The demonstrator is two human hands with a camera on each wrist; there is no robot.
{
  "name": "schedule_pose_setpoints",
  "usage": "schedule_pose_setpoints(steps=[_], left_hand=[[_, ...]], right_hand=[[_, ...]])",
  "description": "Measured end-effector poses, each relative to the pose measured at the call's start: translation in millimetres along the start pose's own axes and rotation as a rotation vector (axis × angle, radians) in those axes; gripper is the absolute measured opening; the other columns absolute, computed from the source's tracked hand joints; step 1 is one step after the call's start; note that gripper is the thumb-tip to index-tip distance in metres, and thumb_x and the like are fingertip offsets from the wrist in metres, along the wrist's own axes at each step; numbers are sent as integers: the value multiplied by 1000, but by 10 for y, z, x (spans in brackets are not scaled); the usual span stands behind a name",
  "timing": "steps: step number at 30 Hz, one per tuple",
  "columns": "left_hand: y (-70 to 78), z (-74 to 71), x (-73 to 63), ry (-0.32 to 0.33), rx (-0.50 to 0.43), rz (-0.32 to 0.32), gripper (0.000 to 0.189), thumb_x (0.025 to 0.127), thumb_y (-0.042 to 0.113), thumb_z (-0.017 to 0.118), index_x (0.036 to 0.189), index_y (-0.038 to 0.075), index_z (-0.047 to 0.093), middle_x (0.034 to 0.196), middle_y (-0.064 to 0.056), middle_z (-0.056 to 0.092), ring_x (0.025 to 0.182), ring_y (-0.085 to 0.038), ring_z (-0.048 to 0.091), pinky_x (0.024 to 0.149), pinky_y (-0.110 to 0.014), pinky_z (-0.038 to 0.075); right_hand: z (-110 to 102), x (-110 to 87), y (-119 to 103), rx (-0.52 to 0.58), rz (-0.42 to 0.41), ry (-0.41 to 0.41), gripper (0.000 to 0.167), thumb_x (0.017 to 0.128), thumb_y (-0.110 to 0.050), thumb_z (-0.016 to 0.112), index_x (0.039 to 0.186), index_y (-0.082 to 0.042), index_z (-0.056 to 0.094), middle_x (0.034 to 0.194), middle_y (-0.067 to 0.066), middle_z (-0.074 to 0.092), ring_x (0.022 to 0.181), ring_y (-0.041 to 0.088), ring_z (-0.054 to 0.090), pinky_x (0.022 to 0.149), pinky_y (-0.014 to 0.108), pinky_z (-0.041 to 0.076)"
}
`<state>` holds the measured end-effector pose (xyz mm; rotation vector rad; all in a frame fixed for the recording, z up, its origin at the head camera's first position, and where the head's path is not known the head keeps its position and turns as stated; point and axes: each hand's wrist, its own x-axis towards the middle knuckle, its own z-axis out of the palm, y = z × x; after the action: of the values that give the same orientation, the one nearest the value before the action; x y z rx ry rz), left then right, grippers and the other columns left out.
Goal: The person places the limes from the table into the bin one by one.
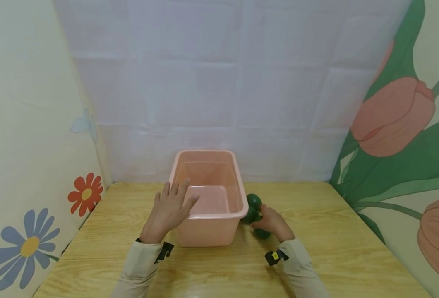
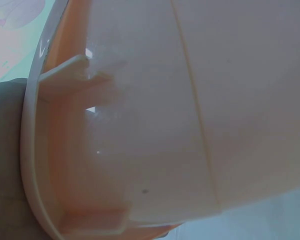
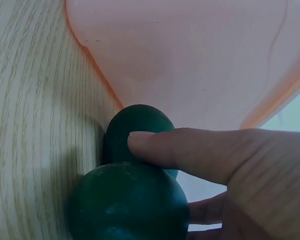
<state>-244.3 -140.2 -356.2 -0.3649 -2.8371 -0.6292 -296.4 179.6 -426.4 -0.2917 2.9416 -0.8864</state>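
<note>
A pink plastic tub (image 1: 208, 231) stands on the table, with nothing visible inside. My left hand (image 1: 169, 211) rests at its near left rim, fingers straight and spread. In the left wrist view the outer wall of the tub (image 2: 140, 150) fills most of the picture, the wrist beside its rim. Several smooth, dark green balls (image 1: 254, 201) lie against the tub's right side. Among them is my right hand (image 1: 275, 223), thumb and fingers curled round a green ball (image 3: 140, 125). Nearer the right wrist camera sits another green ball (image 3: 127, 202), overlapping the first.
The wood-grain table (image 1: 308, 240) extends on both sides of the tub. Behind it hangs a creased white cloth (image 1: 204, 82). Flower-painted walls (image 1: 14, 145) flank the table left and right. Each wrist wears a black strap with a small device (image 1: 275, 256).
</note>
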Motion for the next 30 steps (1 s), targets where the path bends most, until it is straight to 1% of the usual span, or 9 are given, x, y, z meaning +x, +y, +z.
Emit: schedule_pose_setpoints(steps=[5, 12, 20, 24, 27, 30], left_hand=[[5, -8, 2, 1, 3, 1, 73, 104, 61, 30, 160, 14, 27, 156, -27, 32, 147, -52, 13, 108, -77, 15], [10, -3, 7, 3, 1, 2, 72, 105, 60, 31, 160, 14, 27, 156, -27, 33, 147, -51, 13, 108, -76, 14], [15, 9, 4, -5, -6, -3, 71, 105, 59, 32, 160, 15, 26, 156, -27, 33, 147, -51, 13, 108, -76, 14], [21, 3, 0, 2, -1, 0, 71, 105, 59, 32, 160, 14, 27, 155, -28, 33, 147, -51, 13, 108, -76, 14], [24, -1, -6, 4, 2, 1, 71, 105, 58, 32, 160, 13, 27, 155, -28, 34, 147, -52, 14, 108, -76, 15], [30, -10, -8, -2, 6, 0, 70, 106, 57, 33, 160, 13, 27, 156, -27, 33, 147, -51, 13, 108, -76, 15]], right_hand=[[0, 3, 11, 0, -4, 0, 54, 77, -15, 84, 113, 14, 55, 108, 29, 65, 96, 39, 65, 81, 52, 54], [8, 21, 55, 3, 12, -1, 57, 77, -14, 84, 116, 14, 54, 115, 33, 63, 102, 43, 64, 86, 53, 53], [-4, 20, 74, 2, 18, 5, 49, 78, -15, 83, 109, 10, 56, 113, 32, 64, 97, 39, 66, 84, 52, 54], [-25, 14, 69, 0, 22, 15, 44, 79, -16, 82, 105, 8, 56, 107, 28, 65, 92, 34, 66, 81, 50, 54], [-42, 1, 58, 3, 24, 15, 40, 78, -16, 82, 99, 7, 56, 96, 21, 66, 83, 28, 63, 75, 46, 54], [-56, -3, 51, 4, 20, 23, 37, 77, -16, 82, 93, 5, 56, 85, 13, 63, 75, 24, 58, 68, 42, 52]])
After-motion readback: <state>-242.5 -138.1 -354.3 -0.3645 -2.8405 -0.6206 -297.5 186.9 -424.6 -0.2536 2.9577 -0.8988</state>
